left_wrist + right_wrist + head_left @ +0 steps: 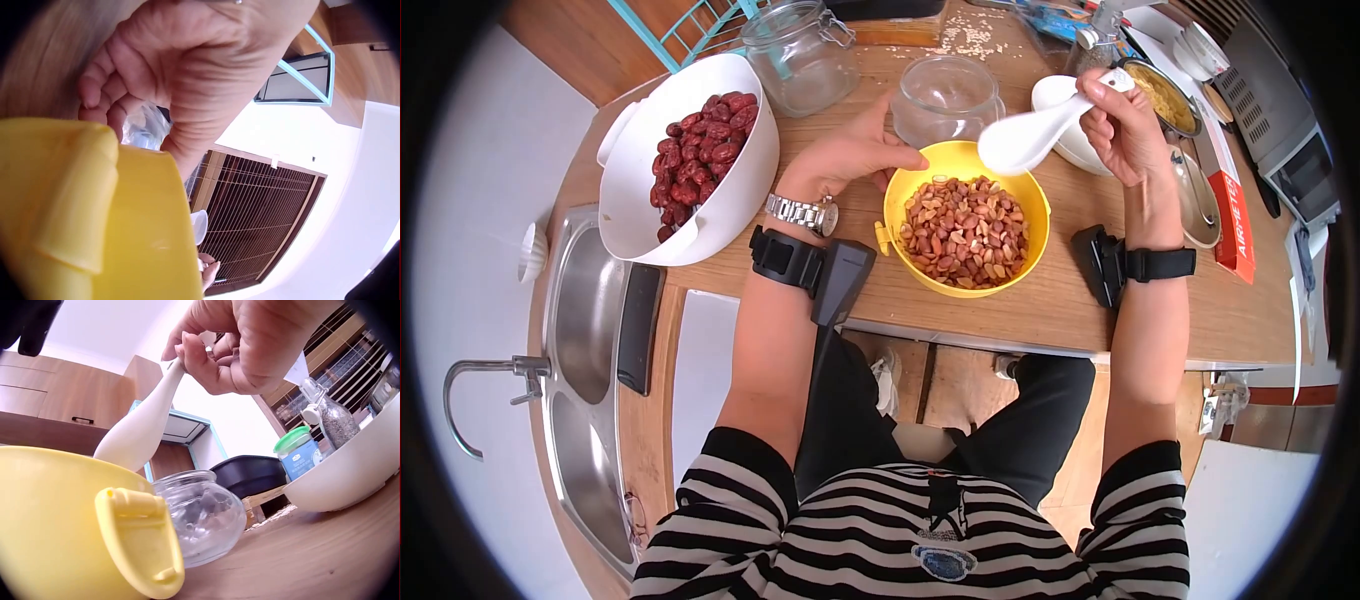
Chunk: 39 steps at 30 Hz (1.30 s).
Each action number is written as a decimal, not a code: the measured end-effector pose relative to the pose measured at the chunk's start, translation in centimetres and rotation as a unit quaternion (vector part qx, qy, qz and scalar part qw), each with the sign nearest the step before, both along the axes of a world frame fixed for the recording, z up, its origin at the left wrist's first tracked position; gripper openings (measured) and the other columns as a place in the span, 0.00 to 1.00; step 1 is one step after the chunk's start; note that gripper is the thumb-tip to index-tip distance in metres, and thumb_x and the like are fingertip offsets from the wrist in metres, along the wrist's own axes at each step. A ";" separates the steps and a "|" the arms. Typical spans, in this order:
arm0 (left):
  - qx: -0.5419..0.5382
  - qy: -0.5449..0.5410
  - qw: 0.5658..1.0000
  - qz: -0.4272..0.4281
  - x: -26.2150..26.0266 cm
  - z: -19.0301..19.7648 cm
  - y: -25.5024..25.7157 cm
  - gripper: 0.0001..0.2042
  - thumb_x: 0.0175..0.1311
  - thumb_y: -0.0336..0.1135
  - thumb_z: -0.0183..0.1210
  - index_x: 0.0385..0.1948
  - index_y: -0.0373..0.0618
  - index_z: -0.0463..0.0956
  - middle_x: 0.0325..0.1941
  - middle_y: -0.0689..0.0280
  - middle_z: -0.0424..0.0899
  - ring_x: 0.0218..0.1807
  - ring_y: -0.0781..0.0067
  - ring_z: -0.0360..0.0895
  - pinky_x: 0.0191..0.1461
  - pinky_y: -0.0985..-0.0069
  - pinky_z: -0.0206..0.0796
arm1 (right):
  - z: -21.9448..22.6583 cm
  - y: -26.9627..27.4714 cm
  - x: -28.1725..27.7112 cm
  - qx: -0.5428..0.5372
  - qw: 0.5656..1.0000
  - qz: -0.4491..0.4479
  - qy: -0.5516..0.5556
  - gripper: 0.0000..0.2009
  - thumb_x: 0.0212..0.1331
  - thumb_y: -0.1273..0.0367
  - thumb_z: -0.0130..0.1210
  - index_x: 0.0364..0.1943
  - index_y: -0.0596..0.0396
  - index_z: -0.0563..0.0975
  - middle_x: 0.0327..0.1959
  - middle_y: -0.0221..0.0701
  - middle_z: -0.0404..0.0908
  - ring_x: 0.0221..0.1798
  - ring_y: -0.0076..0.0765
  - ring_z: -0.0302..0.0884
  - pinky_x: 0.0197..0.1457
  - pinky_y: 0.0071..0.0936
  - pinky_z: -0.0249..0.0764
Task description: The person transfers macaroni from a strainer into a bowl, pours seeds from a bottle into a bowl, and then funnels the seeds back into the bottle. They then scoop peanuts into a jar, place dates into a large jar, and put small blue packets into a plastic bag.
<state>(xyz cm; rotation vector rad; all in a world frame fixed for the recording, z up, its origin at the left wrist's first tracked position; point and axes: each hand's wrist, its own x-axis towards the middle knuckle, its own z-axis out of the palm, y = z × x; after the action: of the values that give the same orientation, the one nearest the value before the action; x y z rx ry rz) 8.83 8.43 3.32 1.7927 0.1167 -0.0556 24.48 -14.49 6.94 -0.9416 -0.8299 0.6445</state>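
My left hand (852, 158) holds the near-left rim of a yellow bowl (956, 157), its thumb over the edge and its other fingers outside. Reddish shelled peanuts (965, 235) lie in the bowl. In my right hand (1128, 132) is the handle of a white soup spoon (1022, 142), gripped between thumb and fingers. The spoon tilts down leftward, its head over the bowl's far right edge. Seen from the right wrist, the yellow bowl (56, 519) has a clip on its side. Right behind it stands a round glass jar (940, 105), without a lid.
To the left, a white basin (745, 200) holds dried red dates (705, 150), beside the sink (585, 330). A clasp jar (805, 70) stands at the back. On the right are a white bowl (1082, 155), a pan (1190, 118) with yellow contents and a red box (1232, 225).
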 end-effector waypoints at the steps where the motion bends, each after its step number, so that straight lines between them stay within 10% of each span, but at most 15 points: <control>1: 0.000 0.000 1.000 0.001 0.1 -0.1 0.0 0.38 0.44 0.26 0.57 0.58 0.42 0.42 0.37 0.61 0.75 0.35 0.80 0.72 0.39 0.85 0.62 | 0.1 0.2 -0.3 -0.012 1.000 -0.001 -0.016 0.08 0.49 0.71 0.53 0.30 0.62 0.75 0.13 0.22 0.67 0.12 0.11 0.58 0.12 0.06 0.53; 3: -0.016 -0.049 0.999 -0.012 0.2 -0.5 0.2 0.41 0.42 0.33 0.60 0.58 0.44 0.42 0.28 0.62 0.77 0.27 0.79 0.74 0.23 0.87 0.64 | -0.1 0.5 -0.6 -0.040 0.998 0.008 -0.044 0.08 0.49 0.70 0.53 0.30 0.61 0.75 0.13 0.22 0.67 0.12 0.11 0.58 0.13 0.06 0.52; 15: 0.045 -0.089 0.984 0.148 1.3 -0.9 -0.6 0.42 0.36 0.50 0.65 0.52 0.36 0.55 0.38 0.58 0.74 0.37 0.74 0.71 0.38 0.81 0.64 | -0.4 1.6 -2.3 -0.147 0.965 -0.004 -0.219 0.10 0.52 0.65 0.51 0.28 0.58 0.77 0.14 0.21 0.68 0.14 0.11 0.57 0.15 0.08 0.51; 24: -0.016 -0.188 0.977 0.098 1.7 -0.5 -2.0 0.32 0.44 0.38 0.62 0.51 0.35 0.56 0.45 0.57 0.70 0.45 0.73 0.69 0.44 0.79 0.65 | -0.9 2.1 -2.6 -0.217 0.954 0.145 -0.148 0.09 0.50 0.67 0.52 0.28 0.59 0.77 0.16 0.28 0.74 0.10 0.11 0.53 0.11 0.08 0.46; 39: -0.084 -0.190 0.972 0.113 1.7 0.2 -2.9 0.37 0.38 0.37 0.65 0.53 0.38 0.54 0.49 0.59 0.67 0.51 0.72 0.64 0.52 0.77 0.58 | -1.8 3.0 -1.6 -0.203 0.973 0.100 0.039 0.10 0.51 0.67 0.50 0.25 0.63 0.75 0.12 0.29 0.72 0.09 0.13 0.57 0.11 0.06 0.49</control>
<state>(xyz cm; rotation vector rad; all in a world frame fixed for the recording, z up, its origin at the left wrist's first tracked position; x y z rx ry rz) 10.53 5.55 3.52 1.5801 0.0382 0.4286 22.88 -11.45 5.19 -1.1992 -0.7406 1.0473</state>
